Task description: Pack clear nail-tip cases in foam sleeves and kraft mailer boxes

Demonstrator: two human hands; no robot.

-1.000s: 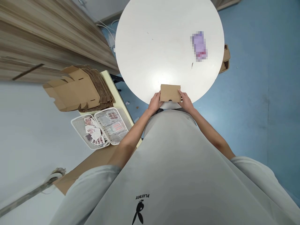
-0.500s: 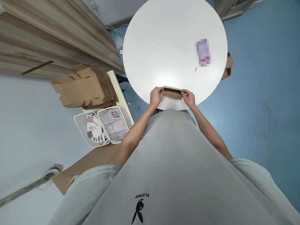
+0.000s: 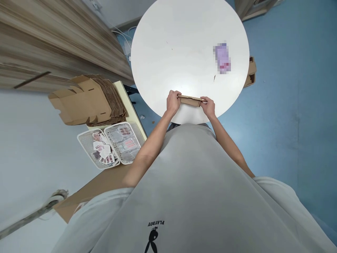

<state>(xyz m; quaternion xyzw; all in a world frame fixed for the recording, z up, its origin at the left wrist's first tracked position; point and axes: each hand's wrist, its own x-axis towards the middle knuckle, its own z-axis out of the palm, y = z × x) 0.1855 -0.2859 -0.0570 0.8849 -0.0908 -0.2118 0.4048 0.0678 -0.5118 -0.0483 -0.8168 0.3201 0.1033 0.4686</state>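
Observation:
A small brown cardboard box (image 3: 190, 101) sits at the near edge of the round white table (image 3: 184, 45), seen edge-on with its lid nearly down. My left hand (image 3: 172, 102) grips its left end with curled fingers. My right hand (image 3: 207, 106) pinches its right end. Both hands rest on the table top just in front of my body.
A blurred purple item (image 3: 222, 58) lies on the table's right side. To the left, a stack of flat cardboard blanks (image 3: 89, 100) and two white trays of small packets (image 3: 113, 144) sit on a side table. A cardboard box (image 3: 250, 73) stands on the blue floor behind the table.
The box went from showing its flat top to being tipped edge-on, and its lid has come down further. Both hands shifted slightly up the table with it.

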